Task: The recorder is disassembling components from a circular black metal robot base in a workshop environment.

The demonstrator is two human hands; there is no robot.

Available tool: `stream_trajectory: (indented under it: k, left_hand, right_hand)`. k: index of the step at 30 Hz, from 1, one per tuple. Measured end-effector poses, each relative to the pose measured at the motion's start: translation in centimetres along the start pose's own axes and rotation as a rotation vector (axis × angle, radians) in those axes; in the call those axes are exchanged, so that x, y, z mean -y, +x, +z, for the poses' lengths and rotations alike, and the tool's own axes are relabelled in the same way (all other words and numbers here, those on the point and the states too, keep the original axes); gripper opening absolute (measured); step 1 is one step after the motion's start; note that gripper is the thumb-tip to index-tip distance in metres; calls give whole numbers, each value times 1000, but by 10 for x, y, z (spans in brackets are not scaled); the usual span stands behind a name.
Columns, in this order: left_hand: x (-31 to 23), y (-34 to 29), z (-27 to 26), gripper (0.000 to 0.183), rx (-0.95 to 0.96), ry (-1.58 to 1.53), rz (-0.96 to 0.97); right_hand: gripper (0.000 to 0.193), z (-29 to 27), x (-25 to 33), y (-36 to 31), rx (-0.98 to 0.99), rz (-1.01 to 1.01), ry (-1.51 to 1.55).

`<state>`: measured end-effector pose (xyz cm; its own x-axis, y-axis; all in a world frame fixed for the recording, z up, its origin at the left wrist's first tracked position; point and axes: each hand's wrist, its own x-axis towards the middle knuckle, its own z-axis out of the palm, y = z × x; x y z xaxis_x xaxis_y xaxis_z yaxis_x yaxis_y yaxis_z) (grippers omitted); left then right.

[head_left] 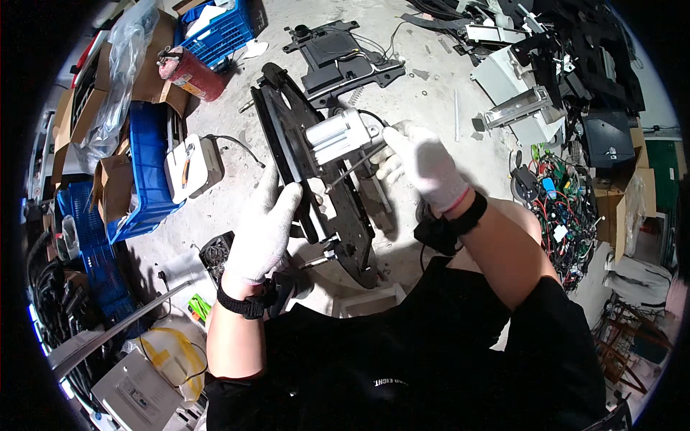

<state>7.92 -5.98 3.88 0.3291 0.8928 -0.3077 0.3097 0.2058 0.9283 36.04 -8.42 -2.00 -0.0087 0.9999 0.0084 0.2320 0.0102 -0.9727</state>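
Observation:
A black metal plate assembly point(352, 244) with a rounded edge and slots stands tilted in front of me. A silver cylindrical motor point(334, 136) is attached to its right face, with a black cable at its end. My left hand point(259, 226), in a white glove, grips the assembly's left edge, thumb on the near side and fingers partly hidden behind it. My right hand point(420, 161), also gloved, is closed beside the motor's end. From its fingers a thin metal rod point(356, 167), perhaps a screwdriver or hex key, slants down-left to the plate; its handle end is hidden.
Another black metal frame point(341, 61) with cables lies on the floor beyond. At the left are blue crates point(144, 172), a red fire extinguisher point(190, 75) and a white panel point(192, 169). Tangled wires point(560, 215) and metal scrap point(521, 108) are heaped at the right.

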Motion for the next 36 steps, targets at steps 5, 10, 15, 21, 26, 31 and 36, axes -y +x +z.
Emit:
stream_trajectory:
  k: [5, 10, 15, 21, 26, 31, 36]
  left_hand:
    - [-15, -5, 0, 48, -3, 51, -39]
    - [-12, -3, -3, 50, -10, -8, -58]
    - [10, 1, -9, 54, -44, -3, 49]
    - [12, 0, -10, 57, -53, 163, 170]
    - [11, -4, -9, 59, -11, 112, 159]
    - [0, -3, -12, 63, 73, 101, 25]
    - [7, -1, -12, 65, 52, 147, 8]
  right_hand:
    - [22, 21, 1, 7, -150, 502, 653]
    - [26, 22, 6, 8, -285, 549, 736]
    - [23, 16, 8, 10, -260, 496, 864]
    - [19, 11, 21, 24, -379, 57, 741]
    - [22, 14, 29, 11, -296, 15, 86]
    - [15, 26, 0, 5, -245, -145, -234]
    - [16, 33, 33, 5, -182, -92, -46]
